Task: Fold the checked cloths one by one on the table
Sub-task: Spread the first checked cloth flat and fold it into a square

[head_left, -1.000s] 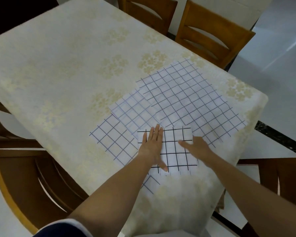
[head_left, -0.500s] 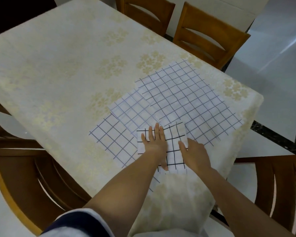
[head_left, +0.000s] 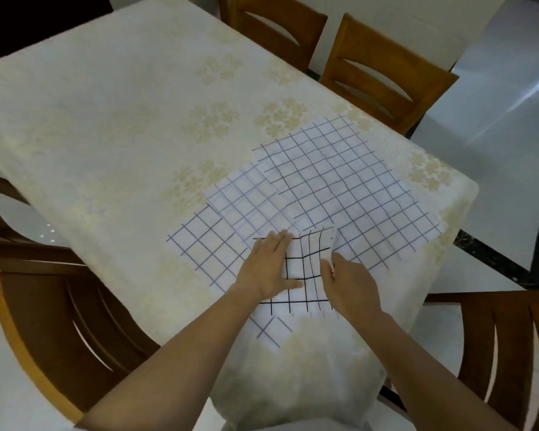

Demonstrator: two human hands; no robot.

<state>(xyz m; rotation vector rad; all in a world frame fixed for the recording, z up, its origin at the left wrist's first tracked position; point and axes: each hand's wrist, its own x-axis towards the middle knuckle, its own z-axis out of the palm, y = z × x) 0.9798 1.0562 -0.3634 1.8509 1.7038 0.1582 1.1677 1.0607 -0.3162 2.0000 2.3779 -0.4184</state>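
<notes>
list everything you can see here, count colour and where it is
white cloth with black checks: one, white and black, near table edge, between and under both hands, right side raised
white cloths with blue checks: three overlapping, white and blue, lying flat beyond and left of it
cream floral tablecloth: one, cream, covering the table
wooden chairs: five partly in view, brown, around the table
glossy floor: pale grey, right of the table
left hand: one, flat on the black-checked cloth
right hand: one, gripping that cloth's raised right edge
</notes>
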